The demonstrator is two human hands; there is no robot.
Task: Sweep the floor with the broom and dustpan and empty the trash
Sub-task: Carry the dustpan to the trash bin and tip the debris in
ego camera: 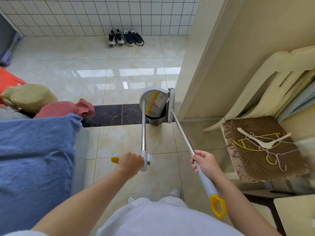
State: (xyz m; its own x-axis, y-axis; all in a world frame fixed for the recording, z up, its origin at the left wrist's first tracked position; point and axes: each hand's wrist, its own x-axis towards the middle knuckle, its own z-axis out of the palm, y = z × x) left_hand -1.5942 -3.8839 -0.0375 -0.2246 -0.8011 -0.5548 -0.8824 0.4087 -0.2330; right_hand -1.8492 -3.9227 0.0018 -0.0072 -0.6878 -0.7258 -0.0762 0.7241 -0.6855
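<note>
My left hand point(130, 161) grips the yellow-tipped handle of the grey dustpan point(154, 101). The pan is tilted over a small dark trash bin point(156, 119) by the door frame, and scraps of paper show inside the pan behind its yellow comb. My right hand point(203, 163) grips the grey shaft of the broom point(171, 104). The broom head stands upright just right of the dustpan and the bin, its bristles against the pan's side. The broom's yellow loop end sticks out behind my right wrist.
A bed with a blue blanket point(35, 154) and pillows fills the left. At the right stands a cream chair point(265, 92) with a brown cushion and hangers point(263, 142). Two pairs of shoes point(126, 38) sit by the tiled far wall. A door frame point(192, 79) rises beside the bin.
</note>
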